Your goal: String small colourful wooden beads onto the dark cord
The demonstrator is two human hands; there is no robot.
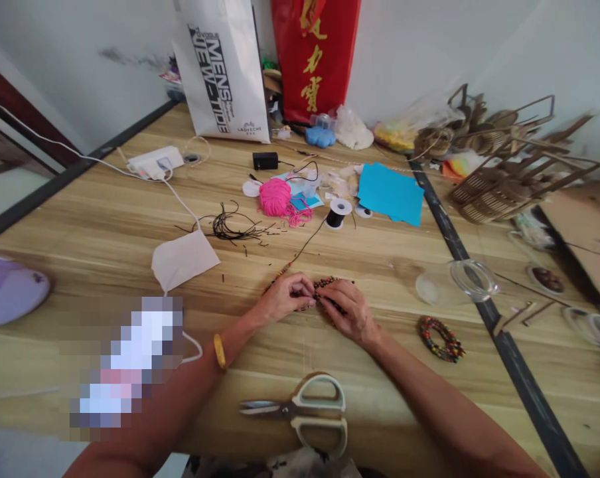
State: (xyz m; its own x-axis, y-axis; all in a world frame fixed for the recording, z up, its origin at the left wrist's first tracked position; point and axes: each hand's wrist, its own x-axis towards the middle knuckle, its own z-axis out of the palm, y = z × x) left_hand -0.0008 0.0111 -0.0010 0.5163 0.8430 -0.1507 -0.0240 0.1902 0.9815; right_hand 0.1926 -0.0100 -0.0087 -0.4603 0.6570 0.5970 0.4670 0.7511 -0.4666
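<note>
My left hand (289, 293) and my right hand (347, 307) meet over the middle of the table, fingers closed on a string of small dark beads (326, 283). The left fingertips pinch the strand, while the right fingers curl around another part of it, hiding some beads. Beyond my left hand, a few coloured beads (283, 269) sit on a black cord (307, 242). That cord runs up to a spool of black thread (336, 216). Off to the right lies a coiled beaded bracelet (442, 338). Scissors (300, 408) with pale handles rest nearer to me, blades apart.
Behind my hands are pink yarn (275, 197), loose black cords (233, 224) and blue sheets (392, 192). A clear jar (472, 280) lies at right, near woven baskets (494, 192). At left are a power strip (155, 162) and a blurred-out object (135, 362).
</note>
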